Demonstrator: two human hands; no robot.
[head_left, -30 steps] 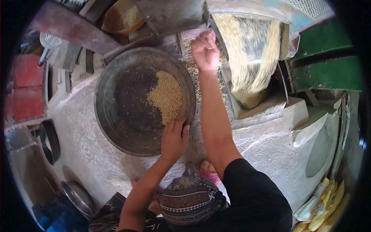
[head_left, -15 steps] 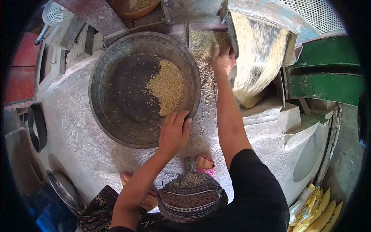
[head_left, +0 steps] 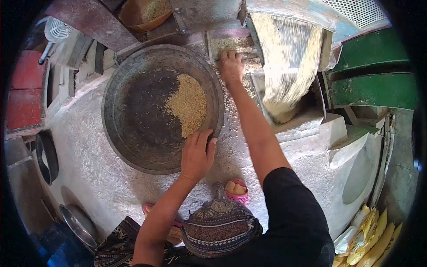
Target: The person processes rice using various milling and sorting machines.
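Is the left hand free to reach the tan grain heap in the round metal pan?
Likely yes: the left hand rests on the round metal pan's rim; the tan grain heap lies uncovered just beyond.

The grain (head_left: 287,66) pouring at far right was a blur, and no single kernel could be told apart. The left hand (head_left: 196,155) covered part of the near rim of the pan (head_left: 133,120). The fingertips of the right hand (head_left: 231,66) were hard to tell from the husks around them. A bowl (head_left: 144,13) at the far edge was cut off, as were the steel dish (head_left: 80,224) at near left and the yellow sacks (head_left: 371,242) at near right. A pink sandal (head_left: 236,192) was partly hidden behind patterned cloth (head_left: 220,224).
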